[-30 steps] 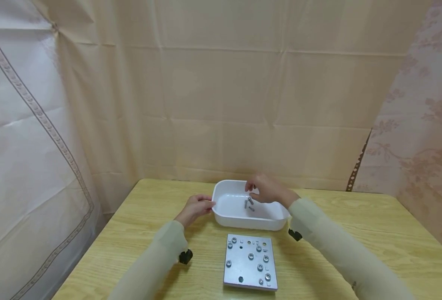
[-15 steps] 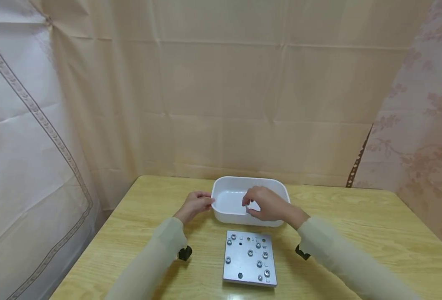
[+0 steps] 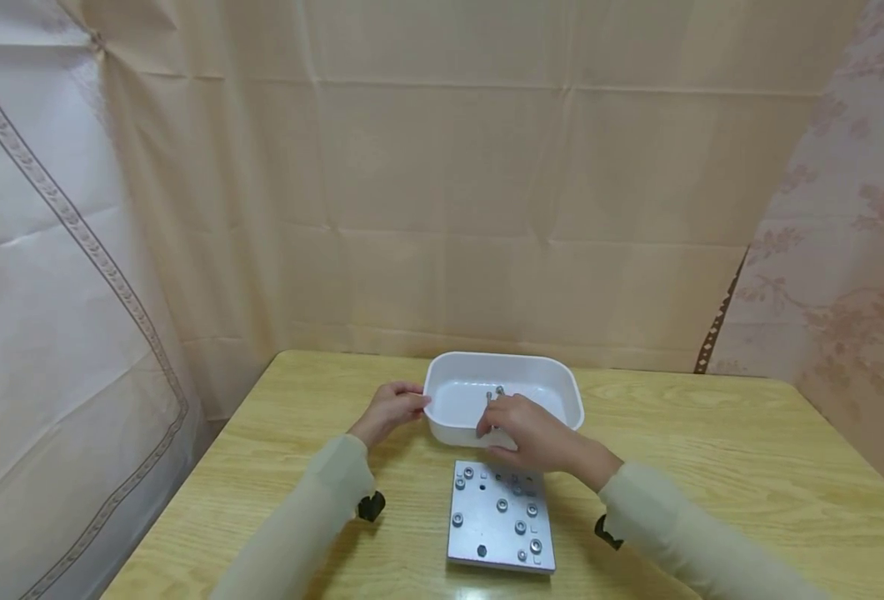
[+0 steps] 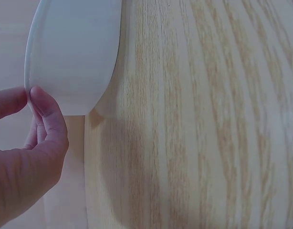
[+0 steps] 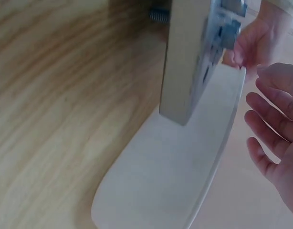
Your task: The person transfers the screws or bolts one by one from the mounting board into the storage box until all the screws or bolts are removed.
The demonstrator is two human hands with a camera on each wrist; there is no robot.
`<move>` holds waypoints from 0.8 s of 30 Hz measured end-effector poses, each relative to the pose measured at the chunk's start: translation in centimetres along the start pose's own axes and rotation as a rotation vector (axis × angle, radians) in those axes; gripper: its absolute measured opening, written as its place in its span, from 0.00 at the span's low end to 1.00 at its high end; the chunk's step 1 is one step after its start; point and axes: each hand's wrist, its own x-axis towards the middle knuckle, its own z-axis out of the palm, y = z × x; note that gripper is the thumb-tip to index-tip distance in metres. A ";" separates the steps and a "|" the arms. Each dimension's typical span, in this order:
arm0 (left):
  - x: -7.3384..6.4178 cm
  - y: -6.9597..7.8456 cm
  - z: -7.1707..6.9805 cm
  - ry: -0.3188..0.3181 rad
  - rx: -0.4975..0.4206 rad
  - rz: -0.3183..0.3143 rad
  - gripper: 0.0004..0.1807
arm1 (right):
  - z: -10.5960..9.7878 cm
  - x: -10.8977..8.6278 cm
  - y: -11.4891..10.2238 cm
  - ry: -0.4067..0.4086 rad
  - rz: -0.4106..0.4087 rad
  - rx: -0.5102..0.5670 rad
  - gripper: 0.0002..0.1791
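My left hand point(image 3: 392, 408) pinches the left end of a white plastic tray point(image 3: 503, 357); in the left wrist view, thumb and fingertips meet across its rim. My right hand point(image 3: 527, 432) is over the tray's near wall and the far edge of a silver metal plate point(image 3: 479, 533). In the right wrist view its fingers point(image 5: 268, 119) are loosely bent, and nothing shows between them. Behind that hand, small bolts point(image 3: 489, 395) lie in the tray, partly hidden by it. Several socket-head bolts point(image 3: 520, 527) stand in the plate's holes.
The wooden table point(image 3: 314, 383) carries the tray near its far side and the plate in front. A beige cloth point(image 3: 442, 192) hangs behind the table, with patterned cloths at both sides. A bolt's threaded end point(image 5: 159, 15) sticks out under the plate.
My right hand has dipped into the tray, then come back toward me over its near wall. The bolts in the tray show again behind it. The left hand keeps its place on the rim.
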 end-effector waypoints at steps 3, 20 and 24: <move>-0.1 0.0 0.0 -0.001 -0.008 0.003 0.17 | 0.3 0.0 -0.4 -0.003 -0.023 -0.007 0.10; -0.3 0.1 -0.1 -0.008 -0.015 0.002 0.18 | 1.6 0.1 -1.9 -0.054 -0.098 -0.087 0.09; -0.4 0.2 -0.1 -0.009 -0.014 0.002 0.19 | 2.0 0.1 -1.9 -0.059 -0.097 -0.078 0.09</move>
